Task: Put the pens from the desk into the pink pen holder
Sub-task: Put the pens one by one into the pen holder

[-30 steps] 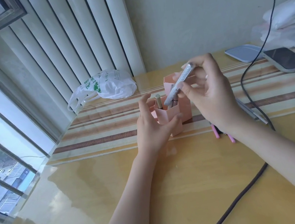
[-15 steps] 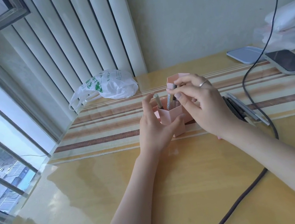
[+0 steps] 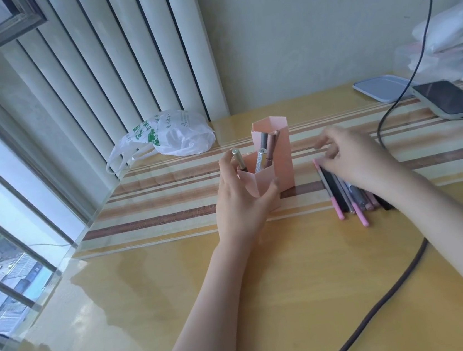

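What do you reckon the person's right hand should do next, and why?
Probably close the right hand on one pen from the pile of pens lying under it. Its fingers hover over the pile's far end, apparently empty, while the left hand steadies the pink pen holder, which has room for more.

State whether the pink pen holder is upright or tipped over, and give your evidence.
Upright. The pink pen holder stands on the desk with its openings facing up, pens poke out of the top, and the left hand steadies it.

Window daylight; right hand point(image 3: 350, 157) perhaps motion-blurred.
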The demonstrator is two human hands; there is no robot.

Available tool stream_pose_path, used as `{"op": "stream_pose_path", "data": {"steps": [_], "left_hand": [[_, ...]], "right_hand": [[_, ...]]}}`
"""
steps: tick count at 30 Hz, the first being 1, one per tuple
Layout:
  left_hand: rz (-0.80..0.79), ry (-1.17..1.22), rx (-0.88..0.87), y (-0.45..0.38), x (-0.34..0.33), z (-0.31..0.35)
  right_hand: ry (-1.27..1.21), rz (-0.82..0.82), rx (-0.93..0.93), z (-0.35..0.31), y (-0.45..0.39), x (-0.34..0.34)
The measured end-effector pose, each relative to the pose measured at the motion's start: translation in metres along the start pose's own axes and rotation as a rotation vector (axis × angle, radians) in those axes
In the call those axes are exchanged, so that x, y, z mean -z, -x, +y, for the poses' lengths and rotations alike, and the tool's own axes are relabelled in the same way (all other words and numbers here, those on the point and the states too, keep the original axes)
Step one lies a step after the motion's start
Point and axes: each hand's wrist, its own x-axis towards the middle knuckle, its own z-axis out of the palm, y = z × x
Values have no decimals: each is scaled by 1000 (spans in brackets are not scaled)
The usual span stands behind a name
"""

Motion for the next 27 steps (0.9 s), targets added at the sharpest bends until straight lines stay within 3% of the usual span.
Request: {"op": "stream_pose_path", "data": {"steps": [2, 7, 18, 23, 27], "left_hand": [[-5, 4, 0, 0, 0, 0], [-13, 11, -4, 0, 1, 1], [-9, 15, -18, 0, 1, 1], [-17, 13, -6, 0, 1, 0], [-12, 33, 16, 0, 0, 2]], "right_hand": [[88, -114, -15, 2, 4, -8], [225, -223, 17, -11, 8, -19], [472, -190, 84, -30, 13, -27], [227, -167, 13, -23, 9, -23], [-150, 26, 4, -16, 1, -12]]}}
